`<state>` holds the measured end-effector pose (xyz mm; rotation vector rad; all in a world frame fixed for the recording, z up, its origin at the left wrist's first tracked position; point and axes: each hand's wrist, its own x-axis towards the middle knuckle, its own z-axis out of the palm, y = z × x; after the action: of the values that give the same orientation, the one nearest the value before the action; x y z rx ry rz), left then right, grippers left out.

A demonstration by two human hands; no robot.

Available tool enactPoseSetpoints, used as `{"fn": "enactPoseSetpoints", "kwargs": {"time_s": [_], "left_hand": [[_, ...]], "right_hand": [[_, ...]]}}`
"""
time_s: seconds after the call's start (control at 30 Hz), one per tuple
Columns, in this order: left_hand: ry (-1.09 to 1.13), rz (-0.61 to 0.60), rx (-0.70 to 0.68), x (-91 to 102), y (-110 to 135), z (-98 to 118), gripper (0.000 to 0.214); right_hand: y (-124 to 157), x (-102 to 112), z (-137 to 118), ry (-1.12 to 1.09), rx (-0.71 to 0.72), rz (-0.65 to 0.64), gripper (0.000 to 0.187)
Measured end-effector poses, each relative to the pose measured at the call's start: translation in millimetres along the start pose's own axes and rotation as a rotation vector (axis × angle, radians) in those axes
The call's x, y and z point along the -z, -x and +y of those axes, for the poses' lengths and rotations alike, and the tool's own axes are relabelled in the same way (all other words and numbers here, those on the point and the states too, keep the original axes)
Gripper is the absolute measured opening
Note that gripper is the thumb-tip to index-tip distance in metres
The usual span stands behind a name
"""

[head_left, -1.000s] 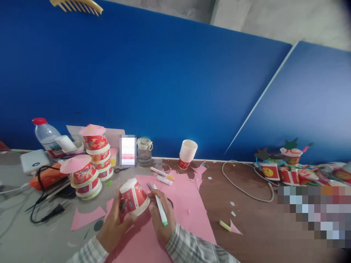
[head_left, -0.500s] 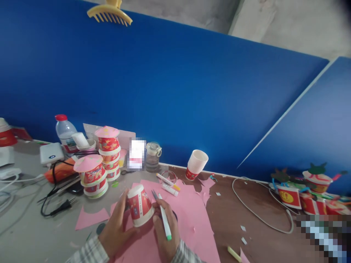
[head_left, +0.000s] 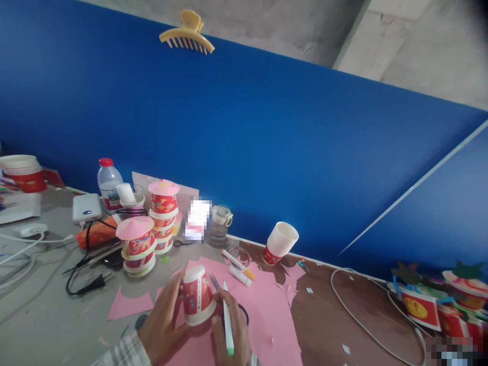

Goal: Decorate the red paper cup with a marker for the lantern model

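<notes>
My left hand [head_left: 162, 328] is wrapped round an upside-down red paper cup [head_left: 197, 296] with a white rim, held over a pink paper sheet [head_left: 263, 315]. My right hand [head_left: 232, 333] sits just right of the cup, closed round a white marker with a green tip [head_left: 227, 320] and a pair of scissors [head_left: 215, 282] whose blades point up beside the cup. Both plaid sleeves show at the bottom edge.
Decorated cup stacks with pink paper lids [head_left: 138, 244] stand left of the cup, by a water bottle [head_left: 108, 184], a power bank [head_left: 87, 207] and a black plug cable [head_left: 89, 277]. Markers [head_left: 238, 263], a glass jar [head_left: 221, 226], stacked cups [head_left: 280, 243], a white cable [head_left: 366, 325] and decorated cups [head_left: 423, 307] lie right. A blue partition [head_left: 244, 152] stands behind.
The view has swung left and up. My left hand has turned the cup more upright, and both hands sit lower in the picture.
</notes>
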<state>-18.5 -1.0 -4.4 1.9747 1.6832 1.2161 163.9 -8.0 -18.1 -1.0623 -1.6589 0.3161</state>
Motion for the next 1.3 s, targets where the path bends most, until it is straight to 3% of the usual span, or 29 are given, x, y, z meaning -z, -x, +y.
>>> {"fn": "enactPoseSetpoints", "kwargs": {"time_s": [0.13, 0.27, 0.37, 0.57, 0.73, 0.87, 1.0, 1.2, 1.3], "left_hand": [[-0.012, -0.003, -0.051, -1.0, -0.4, -6.8, 0.1], [-0.021, 0.039, -0.065, -3.1, -2.5, -11.5, 0.106], [-0.028, 0.058, -0.092, -3.6, -4.4, -9.0, 0.106], [-0.028, 0.017, -0.143, -1.5, -5.0, -3.1, 0.102], [-0.065, 0.018, -0.143, -3.2, -5.4, -7.8, 0.103], [-0.096, 0.04, -0.174, -5.2, -5.4, -8.3, 0.103], [-0.115, 0.048, -0.179, -5.2, -5.1, -6.7, 0.101], [-0.105, 0.042, -0.21, -1.2, -7.7, -7.1, 0.104], [-0.083, 0.05, -0.216, 1.3, -9.9, -6.3, 0.104]], "right_hand": [[3.6, -1.0, 1.6, 0.054, 0.042, 0.023, 0.061], [1.2, -1.5, 8.6, 0.11, -0.032, 0.042, 0.055], [-7.4, 2.7, 13.3, 0.132, -0.003, 0.057, 0.054], [-20.0, 8.2, 16.4, 0.202, 0.022, -0.04, 0.046], [-15.7, 2.7, 26.5, 0.384, 0.091, -0.102, 0.059], [-15.0, 3.0, 26.9, 0.465, 0.069, -0.187, 0.059], [-17.1, 4.4, 23.0, 0.428, 0.039, -0.2, 0.059], [-18.4, 6.8, 12.3, 0.218, 0.026, -0.001, 0.05], [-17.2, 9.4, 4.2, 0.05, -0.016, 0.017, 0.049]]}}
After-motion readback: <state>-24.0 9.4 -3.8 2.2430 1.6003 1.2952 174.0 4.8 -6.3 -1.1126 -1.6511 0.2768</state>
